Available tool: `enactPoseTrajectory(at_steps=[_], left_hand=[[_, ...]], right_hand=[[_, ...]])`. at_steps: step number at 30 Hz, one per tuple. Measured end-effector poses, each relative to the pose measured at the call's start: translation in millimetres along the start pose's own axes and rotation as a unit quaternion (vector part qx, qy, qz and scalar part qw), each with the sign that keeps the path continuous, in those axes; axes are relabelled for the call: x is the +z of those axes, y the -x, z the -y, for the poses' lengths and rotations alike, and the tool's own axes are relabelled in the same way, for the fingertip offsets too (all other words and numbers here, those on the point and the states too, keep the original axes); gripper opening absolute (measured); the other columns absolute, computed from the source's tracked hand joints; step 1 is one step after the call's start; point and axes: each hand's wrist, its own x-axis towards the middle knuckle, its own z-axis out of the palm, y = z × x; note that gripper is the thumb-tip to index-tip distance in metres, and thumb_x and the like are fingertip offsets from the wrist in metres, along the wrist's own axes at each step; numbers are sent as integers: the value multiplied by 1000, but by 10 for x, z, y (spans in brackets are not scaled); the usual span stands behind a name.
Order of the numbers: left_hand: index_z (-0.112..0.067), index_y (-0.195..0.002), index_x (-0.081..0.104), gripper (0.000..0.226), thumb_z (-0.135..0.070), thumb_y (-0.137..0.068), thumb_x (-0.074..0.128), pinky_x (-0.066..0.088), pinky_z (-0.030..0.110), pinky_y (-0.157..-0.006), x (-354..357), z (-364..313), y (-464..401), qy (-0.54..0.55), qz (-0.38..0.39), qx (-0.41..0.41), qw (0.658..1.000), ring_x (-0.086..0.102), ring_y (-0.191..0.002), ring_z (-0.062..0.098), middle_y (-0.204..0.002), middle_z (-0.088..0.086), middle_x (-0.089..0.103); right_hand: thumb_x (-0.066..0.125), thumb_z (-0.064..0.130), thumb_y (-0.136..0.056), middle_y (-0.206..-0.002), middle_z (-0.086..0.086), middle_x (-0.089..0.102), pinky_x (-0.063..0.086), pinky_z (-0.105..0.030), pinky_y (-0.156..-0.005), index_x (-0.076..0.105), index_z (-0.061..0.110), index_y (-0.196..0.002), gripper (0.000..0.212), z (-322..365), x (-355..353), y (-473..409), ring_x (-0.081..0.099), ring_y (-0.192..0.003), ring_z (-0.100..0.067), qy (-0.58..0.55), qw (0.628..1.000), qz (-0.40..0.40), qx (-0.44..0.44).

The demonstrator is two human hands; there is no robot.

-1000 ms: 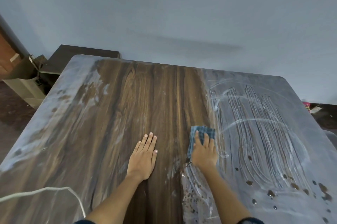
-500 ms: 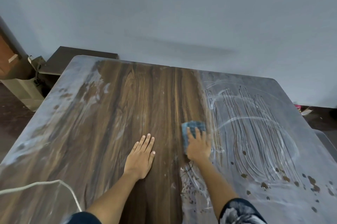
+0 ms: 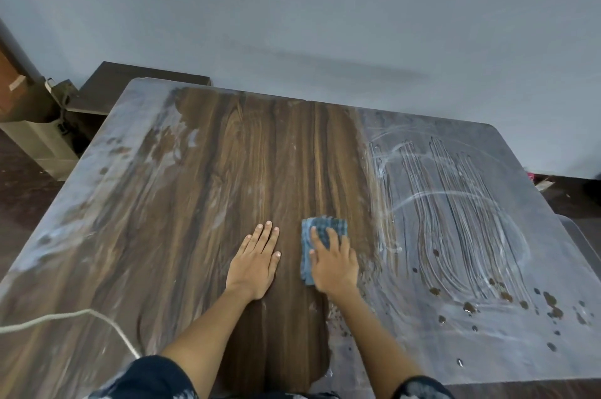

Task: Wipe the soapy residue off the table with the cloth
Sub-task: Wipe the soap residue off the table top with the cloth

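A dark wood-grain table (image 3: 201, 190) fills the view. White soapy residue (image 3: 455, 213) with finger-like streaks covers its right part, and a thinner film lies along the left edge. A folded blue checked cloth (image 3: 320, 228) lies on the wiped middle strip. My right hand (image 3: 335, 263) presses flat on the cloth with fingers spread, just left of the soapy area. My left hand (image 3: 257, 258) rests flat on the bare wood beside it, fingers straight.
A white cord (image 3: 81, 317) loops over the near left of the table. A dark low cabinet (image 3: 136, 76) and a beige box (image 3: 35, 138) stand past the far left corner. A grey wall runs behind. Brown droplets (image 3: 468, 306) dot the near right.
My right hand slid the cloth leftward, off the edge of the soapy area onto the wiped wood. My left hand stayed planted on the table.
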Motion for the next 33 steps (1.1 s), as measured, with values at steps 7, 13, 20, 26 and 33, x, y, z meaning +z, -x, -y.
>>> enactPoseTrajectory(at_steps=[7, 13, 20, 26, 33], left_hand=[[-18, -147, -6, 80, -48, -74, -21, -12, 25, -110, -12, 27, 67, -10, 15, 4, 1000, -10, -143, 13, -155, -3, -12], [-17, -147, 1, 79, -50, -77, -14, -5, 28, -112, 57, 108, 123, -17, 17, 20, 1000, -5, -143, 15, -156, 0, -3], [-15, -148, 9, 77, -50, -81, -8, 1, 30, -114, 68, 45, 280, 10, -3, -7, 1000, 0, -144, 18, -156, 1, 3], [-13, -148, 8, 52, -28, -100, 23, 2, 33, -116, 138, -259, 474, 51, -30, -99, 993, -3, -145, 20, -157, 3, 1], [-13, -148, 6, 53, -29, -100, 22, 2, 33, -117, 229, -507, 682, 66, -42, -148, 986, -3, -145, 20, -157, 4, 0]], right_hand=[[23, 37, -102, -158, -10, -8, 8, -43, -117, -12, 25, -150, 60, -108, 187, 509, 1, -144, -36, -17, 994, -8, 111], [28, 36, -95, -139, -8, 51, 28, -42, -112, 40, 21, -138, 48, 192, 421, 668, 51, -125, -29, -16, 997, -30, -70], [9, 34, -102, -159, -5, -8, -6, -38, -117, -1, 22, -152, 52, -474, 269, 359, -7, -146, -25, 5, 999, -29, -13], [31, 30, -90, -144, -16, 36, 36, -48, -102, 44, 11, -138, 54, -425, 631, 970, 45, -128, -36, -7, 996, -80, -32], [3, 35, -97, -159, -6, -1, -5, -40, -114, 4, 21, -152, 57, -446, 367, 709, 1, -146, -28, 85, 975, -4, -207]])
